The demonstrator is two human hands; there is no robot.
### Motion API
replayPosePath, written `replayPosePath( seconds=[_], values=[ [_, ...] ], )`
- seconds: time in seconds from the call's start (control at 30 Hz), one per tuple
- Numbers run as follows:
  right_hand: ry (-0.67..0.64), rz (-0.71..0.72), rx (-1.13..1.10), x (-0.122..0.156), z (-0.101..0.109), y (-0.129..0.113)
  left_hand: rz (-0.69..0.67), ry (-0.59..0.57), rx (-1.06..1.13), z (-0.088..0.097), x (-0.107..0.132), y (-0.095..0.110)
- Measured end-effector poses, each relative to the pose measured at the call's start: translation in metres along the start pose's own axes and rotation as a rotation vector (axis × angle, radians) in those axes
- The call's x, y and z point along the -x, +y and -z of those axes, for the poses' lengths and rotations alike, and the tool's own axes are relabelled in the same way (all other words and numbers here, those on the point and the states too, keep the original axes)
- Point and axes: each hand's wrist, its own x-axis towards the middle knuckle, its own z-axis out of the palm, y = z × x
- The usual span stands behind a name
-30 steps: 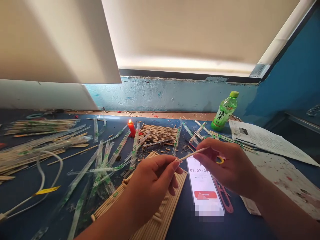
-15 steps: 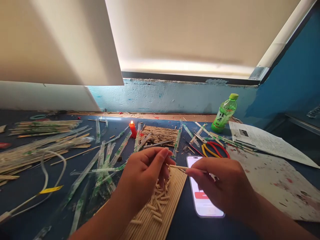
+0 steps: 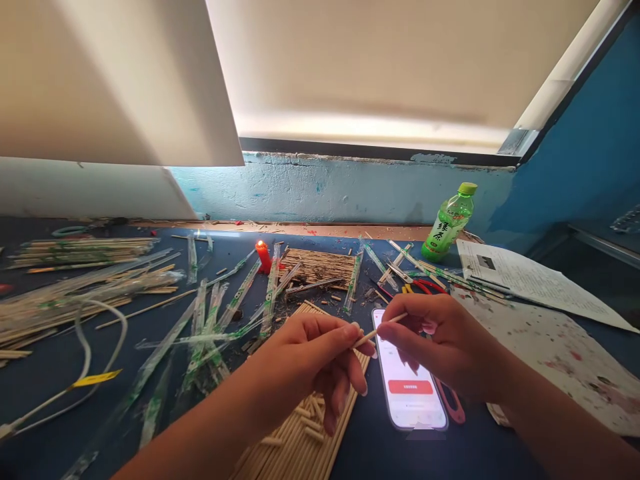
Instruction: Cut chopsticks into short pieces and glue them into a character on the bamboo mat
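Observation:
Both my hands pinch one short thin wooden stick (image 3: 385,325) held in the air. My left hand (image 3: 313,357) grips its lower left end between thumb and forefinger. My right hand (image 3: 440,337) grips the upper right part. Under my left hand lies a flat mat of glued sticks (image 3: 305,440) with several short cut pieces on it. A phone (image 3: 410,390) with a lit screen and a red button lies below my right hand.
A lit red candle (image 3: 263,255) stands mid-table beside a smaller stick mat (image 3: 320,265). Empty chopstick wrappers (image 3: 215,313) and stick bundles (image 3: 75,257) litter the left. Red-and-yellow pliers (image 3: 425,287), a green bottle (image 3: 449,223), papers (image 3: 525,277) and a white cable (image 3: 85,347) lie around.
Both hands have come closer together on the stick, which now tilts up to the right. My left hand has lifted off the mat and my right hand has risen slightly.

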Motion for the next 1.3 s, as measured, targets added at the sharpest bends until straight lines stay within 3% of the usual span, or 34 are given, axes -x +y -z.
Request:
replayPosePath(
  seconds=[0.37,0.63,0.83,1.3],
  values=[
    [0.016,0.031,-0.024,-0.003,-0.003,0.01,-0.011,0.01,-0.041,-0.001,-0.003,-0.004],
    [0.051,0.06,-0.137,-0.005,-0.007,0.009,0.023,-0.088,-0.008,-0.001,-0.005,-0.008],
    [0.081,0.125,-0.238,-0.005,-0.009,0.007,0.035,-0.1,0.005,0.001,-0.004,-0.01],
    [0.115,0.171,-0.175,-0.003,-0.013,0.007,0.033,-0.108,-0.018,-0.003,-0.003,-0.009]
  ],
)
